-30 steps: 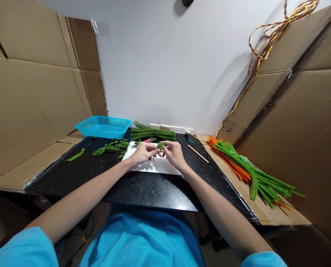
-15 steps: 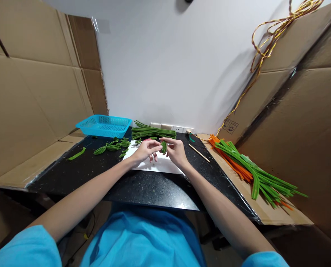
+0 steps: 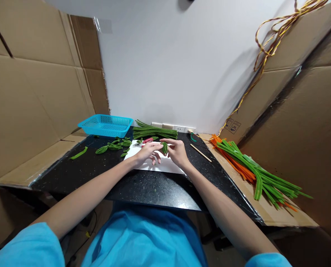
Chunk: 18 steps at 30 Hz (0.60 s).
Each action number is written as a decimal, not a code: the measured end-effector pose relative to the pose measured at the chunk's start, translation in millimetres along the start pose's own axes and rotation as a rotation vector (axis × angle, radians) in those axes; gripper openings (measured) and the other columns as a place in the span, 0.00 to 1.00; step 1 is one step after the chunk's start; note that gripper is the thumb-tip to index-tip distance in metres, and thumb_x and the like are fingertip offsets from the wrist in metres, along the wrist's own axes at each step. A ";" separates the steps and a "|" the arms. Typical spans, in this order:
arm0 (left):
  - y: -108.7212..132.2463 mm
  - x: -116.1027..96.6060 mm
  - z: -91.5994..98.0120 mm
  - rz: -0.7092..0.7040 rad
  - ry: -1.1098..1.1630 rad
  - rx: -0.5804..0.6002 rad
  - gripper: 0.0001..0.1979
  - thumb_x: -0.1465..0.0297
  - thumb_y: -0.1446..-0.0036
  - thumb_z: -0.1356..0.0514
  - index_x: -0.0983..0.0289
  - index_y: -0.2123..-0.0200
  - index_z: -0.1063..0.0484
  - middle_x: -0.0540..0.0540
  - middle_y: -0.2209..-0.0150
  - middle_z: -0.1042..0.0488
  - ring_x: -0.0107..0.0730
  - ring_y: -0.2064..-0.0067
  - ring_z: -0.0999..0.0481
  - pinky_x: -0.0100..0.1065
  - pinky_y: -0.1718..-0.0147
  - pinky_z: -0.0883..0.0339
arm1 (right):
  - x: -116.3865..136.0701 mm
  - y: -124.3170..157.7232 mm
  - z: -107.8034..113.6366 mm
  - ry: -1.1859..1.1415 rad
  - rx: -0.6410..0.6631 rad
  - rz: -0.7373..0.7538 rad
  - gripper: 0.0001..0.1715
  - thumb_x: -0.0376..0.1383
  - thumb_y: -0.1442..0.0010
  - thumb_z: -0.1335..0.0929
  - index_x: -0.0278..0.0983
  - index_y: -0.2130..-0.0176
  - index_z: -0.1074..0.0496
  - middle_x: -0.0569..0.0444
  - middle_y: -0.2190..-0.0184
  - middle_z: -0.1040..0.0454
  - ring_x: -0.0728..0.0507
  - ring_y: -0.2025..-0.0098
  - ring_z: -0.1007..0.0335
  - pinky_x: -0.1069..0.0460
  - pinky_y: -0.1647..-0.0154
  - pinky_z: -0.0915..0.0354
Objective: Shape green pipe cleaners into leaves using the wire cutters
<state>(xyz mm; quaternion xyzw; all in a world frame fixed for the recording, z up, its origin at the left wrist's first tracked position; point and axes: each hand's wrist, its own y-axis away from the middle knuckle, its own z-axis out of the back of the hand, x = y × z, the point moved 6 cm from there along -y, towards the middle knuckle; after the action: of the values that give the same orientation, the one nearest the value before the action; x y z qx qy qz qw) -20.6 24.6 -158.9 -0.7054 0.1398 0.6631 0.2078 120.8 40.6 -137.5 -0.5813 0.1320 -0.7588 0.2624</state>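
Between my two hands, above a white sheet of paper, is a small green leaf shape that looks bent from fuzzy pipe cleaner. My left hand pinches its left side with thumb and forefinger, the other fingers hanging loosely below. On the opposite side, my right hand grips it between thumb and fingers. Red-handled pliers or scissors lie on the paper just behind my left hand, partly covered. Several finished-looking green leaf shapes are scattered on the black tabletop to the left.
A blue plastic basket stands at the back left. Dark green pipe cleaners lie along the wall. A wooden stick rests at right, near bright green stems and orange stems on cardboard. A green strip lies far left.
The view has shifted slightly, so everything sits a little further right. My left hand's fingers have moved a little, and more of the red handles shows. Both hands keep hold of the leaf shape.
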 end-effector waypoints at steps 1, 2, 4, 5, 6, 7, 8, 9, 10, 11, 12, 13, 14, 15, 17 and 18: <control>-0.3 0.1 0.3 0.000 0.000 -0.007 0.26 0.49 0.42 0.31 0.67 0.58 0.23 0.62 0.59 0.18 0.32 0.74 0.18 0.26 0.84 0.32 | 0.0 0.1 -0.1 -0.001 0.000 0.001 0.20 0.44 0.39 0.29 0.34 0.55 0.15 0.50 0.71 0.18 0.48 0.79 0.29 0.54 0.81 0.34; -0.4 0.2 0.7 -0.001 -0.003 -0.017 0.25 0.49 0.43 0.30 0.67 0.59 0.23 0.60 0.62 0.19 0.32 0.74 0.18 0.26 0.83 0.32 | 0.2 0.1 -0.2 -0.002 -0.001 0.002 0.19 0.43 0.39 0.29 0.34 0.56 0.15 0.49 0.70 0.17 0.49 0.79 0.29 0.54 0.81 0.34; -0.4 -0.1 1.9 -0.009 -0.016 -0.049 0.24 0.51 0.46 0.27 0.67 0.60 0.23 0.56 0.67 0.20 0.32 0.74 0.19 0.26 0.83 0.32 | 1.0 0.1 -0.3 -0.008 -0.001 0.004 0.20 0.43 0.40 0.29 0.34 0.54 0.16 0.48 0.66 0.16 0.49 0.79 0.29 0.54 0.81 0.34; -0.4 -0.5 2.7 -0.018 -0.025 -0.068 0.24 0.52 0.48 0.26 0.67 0.61 0.24 0.55 0.69 0.22 0.32 0.75 0.19 0.25 0.83 0.33 | 1.4 -0.1 -0.2 -0.016 -0.002 0.000 0.21 0.43 0.40 0.29 0.34 0.52 0.17 0.48 0.64 0.16 0.49 0.79 0.29 0.54 0.81 0.33; -0.6 -0.9 3.8 -0.029 -0.034 -0.089 0.24 0.53 0.49 0.25 0.67 0.62 0.24 0.54 0.70 0.22 0.32 0.75 0.19 0.25 0.84 0.33 | 1.7 -0.4 0.2 -0.028 -0.007 -0.011 0.24 0.43 0.40 0.29 0.35 0.48 0.18 0.47 0.62 0.16 0.49 0.79 0.29 0.54 0.82 0.33; -0.9 -1.3 5.2 -0.043 -0.042 -0.113 0.25 0.53 0.50 0.24 0.67 0.62 0.24 0.53 0.69 0.23 0.31 0.76 0.19 0.25 0.84 0.33 | 1.6 -0.9 0.7 -0.044 -0.013 -0.026 0.26 0.43 0.39 0.29 0.35 0.45 0.20 0.47 0.61 0.16 0.49 0.79 0.28 0.54 0.82 0.33; -1.3 -1.8 7.2 -0.059 -0.052 -0.140 0.25 0.52 0.50 0.24 0.67 0.62 0.25 0.53 0.69 0.23 0.31 0.76 0.20 0.25 0.85 0.33 | 1.4 -1.4 1.4 -0.062 -0.023 -0.045 0.29 0.44 0.39 0.29 0.35 0.42 0.22 0.47 0.60 0.16 0.49 0.79 0.28 0.54 0.83 0.33; -1.8 -2.3 9.5 -0.077 -0.062 -0.170 0.26 0.52 0.51 0.24 0.67 0.62 0.25 0.52 0.69 0.24 0.31 0.76 0.20 0.25 0.85 0.34 | 1.0 -2.0 2.3 -0.082 -0.035 -0.065 0.30 0.45 0.39 0.28 0.35 0.41 0.23 0.46 0.61 0.16 0.48 0.79 0.27 0.54 0.83 0.33; -2.3 -2.9 12.2 -0.096 -0.074 -0.201 0.26 0.52 0.51 0.24 0.67 0.62 0.25 0.52 0.68 0.24 0.30 0.77 0.20 0.25 0.86 0.34 | 0.6 -2.6 3.3 -0.104 -0.049 -0.082 0.31 0.46 0.40 0.28 0.34 0.42 0.24 0.47 0.61 0.17 0.48 0.79 0.27 0.54 0.84 0.32; -2.8 -3.6 14.9 -0.114 -0.087 -0.231 0.26 0.52 0.50 0.24 0.67 0.63 0.26 0.52 0.68 0.25 0.30 0.77 0.21 0.26 0.86 0.34 | 0.3 -3.3 4.2 -0.126 -0.058 -0.093 0.31 0.47 0.40 0.28 0.34 0.43 0.23 0.47 0.63 0.17 0.48 0.79 0.27 0.53 0.83 0.32; -3.2 -4.3 17.5 -0.131 -0.102 -0.258 0.26 0.52 0.50 0.24 0.68 0.63 0.26 0.52 0.67 0.25 0.29 0.77 0.21 0.26 0.86 0.34 | 0.1 -3.8 4.7 -0.149 -0.063 -0.100 0.30 0.47 0.41 0.27 0.33 0.45 0.23 0.48 0.64 0.18 0.48 0.79 0.27 0.53 0.83 0.31; -3.3 -4.9 19.8 -0.145 -0.117 -0.280 0.26 0.52 0.49 0.25 0.68 0.63 0.26 0.53 0.66 0.25 0.28 0.77 0.22 0.26 0.87 0.34 | -0.1 -4.4 4.9 -0.174 -0.062 -0.105 0.30 0.48 0.42 0.26 0.33 0.46 0.23 0.49 0.65 0.18 0.47 0.78 0.27 0.53 0.82 0.31; -3.4 -5.5 21.5 -0.156 -0.132 -0.296 0.25 0.52 0.49 0.25 0.68 0.63 0.25 0.53 0.65 0.24 0.27 0.78 0.22 0.26 0.87 0.34 | -0.4 -4.8 4.6 -0.195 -0.054 -0.107 0.31 0.48 0.44 0.24 0.33 0.46 0.23 0.49 0.66 0.19 0.47 0.77 0.26 0.53 0.81 0.30; -3.2 -5.9 22.6 -0.164 -0.147 -0.307 0.25 0.52 0.48 0.25 0.68 0.63 0.25 0.54 0.64 0.24 0.26 0.78 0.22 0.26 0.86 0.34 | -0.6 -5.1 4.1 -0.211 -0.042 -0.107 0.32 0.48 0.45 0.23 0.34 0.47 0.23 0.49 0.66 0.19 0.47 0.76 0.25 0.53 0.80 0.29; -2.4 -6.4 23.4 -0.172 -0.178 -0.319 0.24 0.52 0.48 0.26 0.67 0.64 0.25 0.55 0.64 0.23 0.27 0.78 0.22 0.26 0.87 0.34 | -1.2 -5.3 2.5 -0.219 -0.012 -0.102 0.33 0.47 0.48 0.22 0.34 0.47 0.23 0.50 0.65 0.19 0.46 0.73 0.24 0.53 0.79 0.29; -1.8 -6.5 23.3 -0.174 -0.194 -0.322 0.24 0.52 0.48 0.26 0.67 0.65 0.25 0.55 0.64 0.23 0.27 0.78 0.22 0.26 0.87 0.34 | -1.4 -5.4 1.8 -0.214 0.001 -0.096 0.33 0.47 0.48 0.21 0.35 0.47 0.23 0.50 0.65 0.19 0.46 0.73 0.24 0.54 0.78 0.28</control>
<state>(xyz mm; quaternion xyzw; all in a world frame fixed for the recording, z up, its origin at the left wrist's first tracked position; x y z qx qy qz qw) -40.7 36.8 -153.1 -0.6717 -0.0504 0.7213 0.1613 121.5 46.0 -135.5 -0.6645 0.0747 -0.7043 0.2385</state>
